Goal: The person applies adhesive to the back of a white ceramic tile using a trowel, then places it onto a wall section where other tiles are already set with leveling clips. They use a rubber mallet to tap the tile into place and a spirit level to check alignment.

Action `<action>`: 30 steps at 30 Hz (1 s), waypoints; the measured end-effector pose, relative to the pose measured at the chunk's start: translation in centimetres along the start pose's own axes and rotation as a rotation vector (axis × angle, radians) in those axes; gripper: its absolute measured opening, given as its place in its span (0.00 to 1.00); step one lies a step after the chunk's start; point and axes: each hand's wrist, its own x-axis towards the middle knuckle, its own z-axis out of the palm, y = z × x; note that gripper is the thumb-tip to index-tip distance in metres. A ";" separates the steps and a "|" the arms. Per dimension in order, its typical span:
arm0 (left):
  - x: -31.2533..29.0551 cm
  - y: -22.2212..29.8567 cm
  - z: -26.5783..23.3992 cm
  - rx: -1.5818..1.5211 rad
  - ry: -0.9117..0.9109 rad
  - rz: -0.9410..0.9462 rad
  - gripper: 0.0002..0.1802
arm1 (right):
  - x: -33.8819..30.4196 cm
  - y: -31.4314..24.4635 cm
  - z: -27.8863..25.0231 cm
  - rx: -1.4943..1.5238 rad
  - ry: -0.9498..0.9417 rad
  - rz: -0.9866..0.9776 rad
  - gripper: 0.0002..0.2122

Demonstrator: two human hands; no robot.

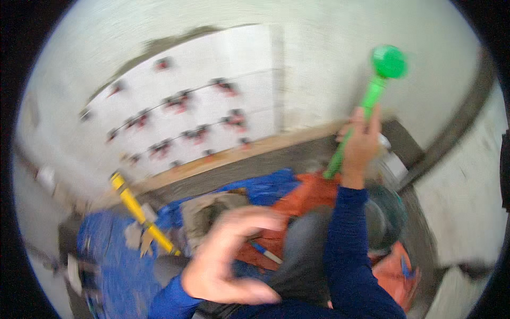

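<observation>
**Green mallet raised: keep the swing short and the free hand clear**

At the far left, a yellow spirit level lies across the blue tarp on the floor, below the white tiled wall with its red spacer clips. Best to leave it where it lies, away from the swing.

Nearer the middle, the left hand hovers low, fingers curled and half open, with nothing in it; blur hides finer detail. It seems wise to hold it away from wherever the blow lands.

To the right, the right hand is wrapped tightly around the handle of the green mallet, its round head up against the pale wall. A firm grip low on the handle and gentle, square taps probably suit tile work better than a full swing. Below the arm sit a dark bucket and orange sheeting.
</observation>
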 end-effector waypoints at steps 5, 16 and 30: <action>-9.8 -15.3 -4.3 -0.087 0.562 -0.635 0.18 | -4.6 5.7 -13.0 -0.418 0.038 0.023 0.26; -18.1 -26.7 -4.7 -0.164 0.783 -0.703 0.15 | -11.4 18.4 -24.6 -1.259 -0.086 0.461 0.35; -13.9 -15.4 -7.6 0.409 0.776 -0.369 0.07 | -9.6 13.4 -27.0 -0.781 0.041 0.054 0.27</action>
